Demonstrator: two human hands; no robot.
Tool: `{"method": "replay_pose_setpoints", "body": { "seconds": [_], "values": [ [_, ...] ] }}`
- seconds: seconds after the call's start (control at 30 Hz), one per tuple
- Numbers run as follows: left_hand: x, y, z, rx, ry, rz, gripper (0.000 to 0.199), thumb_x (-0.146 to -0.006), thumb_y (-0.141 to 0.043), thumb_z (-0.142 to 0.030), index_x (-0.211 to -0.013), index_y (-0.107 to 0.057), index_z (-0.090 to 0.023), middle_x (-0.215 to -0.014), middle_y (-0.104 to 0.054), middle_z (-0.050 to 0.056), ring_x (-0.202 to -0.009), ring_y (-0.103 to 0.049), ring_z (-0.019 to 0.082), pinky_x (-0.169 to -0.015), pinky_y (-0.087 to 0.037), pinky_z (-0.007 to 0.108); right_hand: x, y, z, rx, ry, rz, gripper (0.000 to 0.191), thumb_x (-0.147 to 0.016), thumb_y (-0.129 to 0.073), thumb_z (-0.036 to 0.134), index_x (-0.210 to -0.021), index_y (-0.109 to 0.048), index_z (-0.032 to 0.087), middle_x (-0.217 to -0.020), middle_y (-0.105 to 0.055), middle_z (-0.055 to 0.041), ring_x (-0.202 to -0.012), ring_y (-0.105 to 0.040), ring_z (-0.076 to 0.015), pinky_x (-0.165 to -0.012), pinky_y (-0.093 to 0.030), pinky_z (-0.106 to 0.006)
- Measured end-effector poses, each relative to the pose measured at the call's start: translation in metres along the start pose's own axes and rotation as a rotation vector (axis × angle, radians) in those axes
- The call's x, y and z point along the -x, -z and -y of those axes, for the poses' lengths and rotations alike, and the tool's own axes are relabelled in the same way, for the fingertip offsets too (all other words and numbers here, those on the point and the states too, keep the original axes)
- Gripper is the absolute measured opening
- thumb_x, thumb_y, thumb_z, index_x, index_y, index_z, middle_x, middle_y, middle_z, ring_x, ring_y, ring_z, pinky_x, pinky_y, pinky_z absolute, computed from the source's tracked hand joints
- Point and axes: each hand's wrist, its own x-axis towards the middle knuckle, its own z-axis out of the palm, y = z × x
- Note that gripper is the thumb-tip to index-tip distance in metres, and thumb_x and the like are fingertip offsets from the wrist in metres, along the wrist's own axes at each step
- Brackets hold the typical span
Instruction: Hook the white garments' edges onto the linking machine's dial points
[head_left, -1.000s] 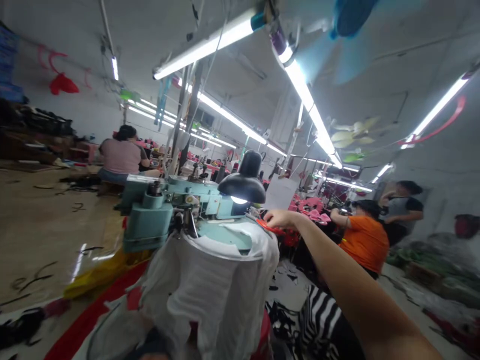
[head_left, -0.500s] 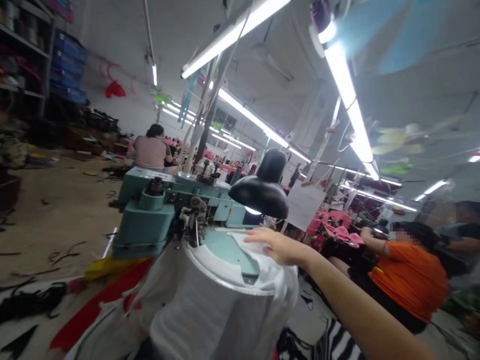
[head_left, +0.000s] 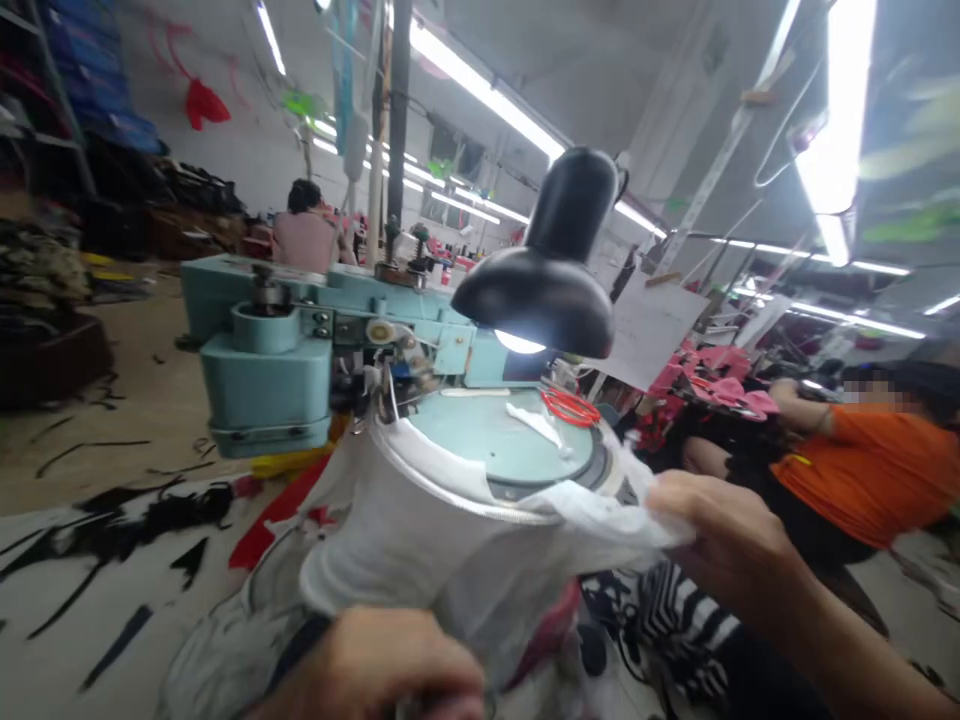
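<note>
White fabric (head_left: 390, 540) hangs from the toothed rim of the round teal dial (head_left: 450, 425) on a teal linking machine (head_left: 274, 385). My right hand (head_left: 712, 510) is closed on a loose end of this fabric, pulling it out to the right of the dial. Low at the frame's bottom is my left hand (head_left: 382, 655), its fingers curled in front of the hanging fabric. Blur and the frame edge hide what it holds, if anything. On the dial lie a coil of red cord (head_left: 570, 405) and a small white strip (head_left: 536, 428).
A black lamp (head_left: 536, 270) shines down over the dial. Dark scraps (head_left: 112, 530) lie at left. Striped cloth (head_left: 690, 610) lies at lower right. A person in an orange shirt (head_left: 870, 475) sits at right beside pink pieces; another person in pink (head_left: 304, 235) sits behind.
My right hand has moved from above the dial to its right side, drawing the fabric outward and uncovering the red cord. My left hand has come into view below. The view has shifted closer.
</note>
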Motion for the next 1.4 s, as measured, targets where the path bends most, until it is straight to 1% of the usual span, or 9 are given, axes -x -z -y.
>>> {"method": "replay_pose_setpoints", "body": {
  "seconds": [0.1, 0.23, 0.33, 0.47, 0.6, 0.77, 0.93, 1.2, 1.4],
  "values": [
    [-0.034, 0.019, 0.005, -0.283, -0.139, -0.247, 0.021, -0.087, -0.068, -0.011, -0.105, -0.068, -0.021, -0.091, -0.071, 0.002, -0.083, -0.065, 0.014, -0.078, -0.054, 0.024, -0.004, -0.002, 0.009, 0.141, -0.056, -0.066, 0.013, -0.088, -0.058, 0.013, -0.094, -0.064, 0.023, -0.093, -0.068, -0.0082, -0.083, -0.065, -0.02, -0.072, -0.052, -0.031],
    [-0.059, 0.023, 0.02, -0.476, -0.194, -0.162, 0.01, -0.088, -0.07, -0.019, -0.098, -0.069, -0.018, -0.091, -0.066, 0.005, -0.088, -0.061, 0.02, -0.082, -0.052, 0.035, 0.0, 0.002, 0.024, -0.036, -0.202, -0.099, 0.013, -0.083, -0.056, 0.013, -0.079, -0.05, 0.024, -0.093, -0.069, -0.0048, -0.081, -0.067, -0.0169, -0.069, -0.052, -0.025],
    [-0.059, 0.02, 0.024, -0.496, -0.198, -0.164, 0.009, -0.088, -0.069, -0.018, -0.097, -0.069, -0.017, -0.089, -0.065, 0.004, -0.088, -0.06, 0.019, -0.083, -0.052, 0.034, 0.013, 0.003, 0.039, -0.076, -0.299, 0.053, 0.022, -0.082, -0.062, 0.022, -0.104, -0.057, 0.024, -0.084, -0.069, -0.0015, -0.066, -0.066, -0.0156, -0.06, -0.053, -0.024],
    [-0.058, 0.019, 0.025, -0.495, -0.214, -0.188, 0.009, -0.087, -0.07, -0.019, -0.096, -0.071, -0.016, -0.087, -0.063, 0.004, -0.085, -0.06, 0.018, -0.082, -0.051, 0.034, 0.018, -0.001, 0.054, -0.174, -0.372, 0.13, 0.037, -0.086, -0.057, 0.016, -0.12, -0.065, 0.026, -0.115, -0.072, -0.0076, -0.1, -0.072, -0.0223, -0.086, -0.058, -0.029],
    [-0.062, 0.022, 0.026, -0.45, -0.211, -0.184, 0.007, -0.088, -0.068, -0.018, -0.095, -0.072, -0.017, -0.086, -0.064, 0.004, -0.084, -0.06, 0.017, -0.081, -0.052, 0.032, 0.006, 0.001, 0.07, -0.381, -0.542, 0.041, 0.023, -0.088, -0.059, 0.022, -0.106, -0.072, 0.028, -0.091, -0.077, -0.0037, -0.077, -0.074, -0.0197, -0.064, -0.06, -0.023],
    [-0.061, 0.022, 0.032, -0.417, -0.222, -0.213, 0.006, -0.088, -0.069, -0.017, -0.092, -0.072, -0.018, -0.085, -0.063, 0.004, -0.083, -0.059, 0.017, -0.079, -0.05, 0.032, -0.013, 0.004, 0.094, -0.327, -0.59, 0.069, 0.032, -0.082, -0.069, 0.028, -0.114, -0.07, 0.028, -0.098, -0.078, -0.0051, -0.076, -0.074, -0.023, -0.058, -0.059, -0.025],
    [-0.058, 0.02, 0.044, -0.324, -0.289, -0.262, 0.008, -0.086, -0.069, -0.011, -0.091, -0.071, -0.018, -0.085, -0.064, 0.004, -0.084, -0.058, 0.017, -0.079, -0.05, 0.032, -0.014, 0.012, 0.121, -0.402, -0.603, 0.056, 0.025, -0.09, -0.061, 0.032, -0.069, -0.074, 0.029, -0.058, -0.068, -0.0013, -0.048, -0.065, -0.0172, -0.04, -0.048, -0.022],
    [-0.061, 0.033, 0.05, -0.325, -0.329, -0.169, 0.005, -0.089, -0.068, -0.018, -0.09, -0.073, -0.016, -0.088, -0.065, 0.006, -0.084, -0.057, 0.017, -0.078, -0.049, 0.032, 0.02, -0.017, 0.107, -0.659, -1.209, -0.114, 0.031, -0.086, -0.069, 0.043, -0.106, -0.075, 0.02, -0.089, -0.078, -0.0096, -0.076, -0.074, -0.0243, -0.06, -0.058, -0.028],
    [-0.062, 0.032, 0.048, -0.36, -0.322, -0.129, 0.006, -0.09, -0.066, -0.019, -0.09, -0.072, -0.018, -0.092, -0.067, 0.005, -0.087, -0.06, 0.018, -0.081, -0.05, 0.034, -0.01, -0.034, 0.118, -0.585, -0.996, 0.017, 0.021, -0.078, -0.077, 0.037, -0.092, -0.078, 0.021, -0.073, -0.074, -0.0033, -0.06, -0.067, -0.0183, -0.049, -0.051, -0.023]
  ]
}}
